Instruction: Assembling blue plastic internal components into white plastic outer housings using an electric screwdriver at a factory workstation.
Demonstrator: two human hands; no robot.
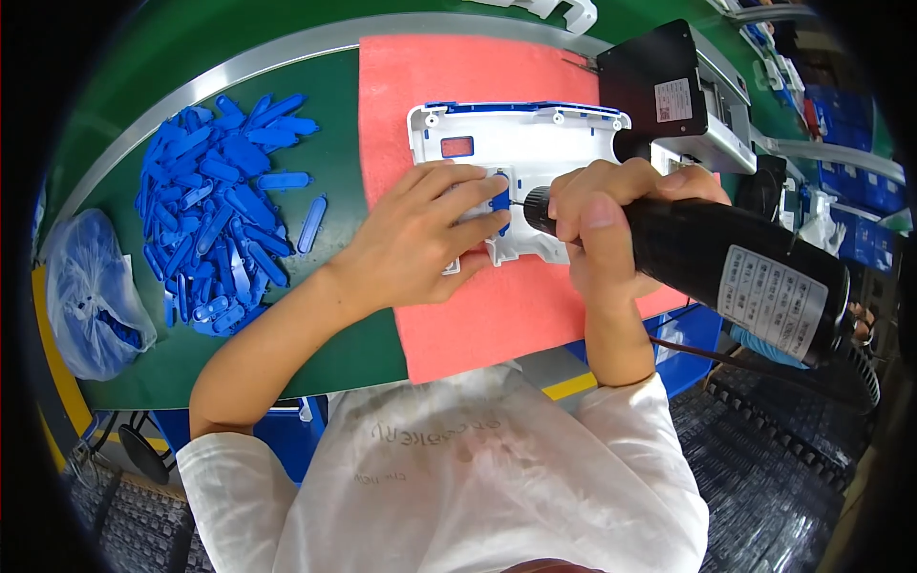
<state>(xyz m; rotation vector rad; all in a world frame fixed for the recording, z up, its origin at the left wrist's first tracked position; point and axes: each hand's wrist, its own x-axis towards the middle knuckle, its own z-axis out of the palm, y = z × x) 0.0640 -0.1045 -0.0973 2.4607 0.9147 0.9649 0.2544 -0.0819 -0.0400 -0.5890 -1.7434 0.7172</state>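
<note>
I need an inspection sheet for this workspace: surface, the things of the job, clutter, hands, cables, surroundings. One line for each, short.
Surface: green table with a pink mat on it.
Job's things: white plastic housing lies on the mat; a small blue part sits on it; black electric screwdriver with its bit at that part.
Clutter: pile of blue plastic parts on the table at left; clear plastic bag beside it.
Hands: left hand presses on the housing, fingers at the blue part; right hand grips the screwdriver.
Cables: black cord runs below the screwdriver.
Surroundings: black device behind the mat; blue bins at right.
</note>
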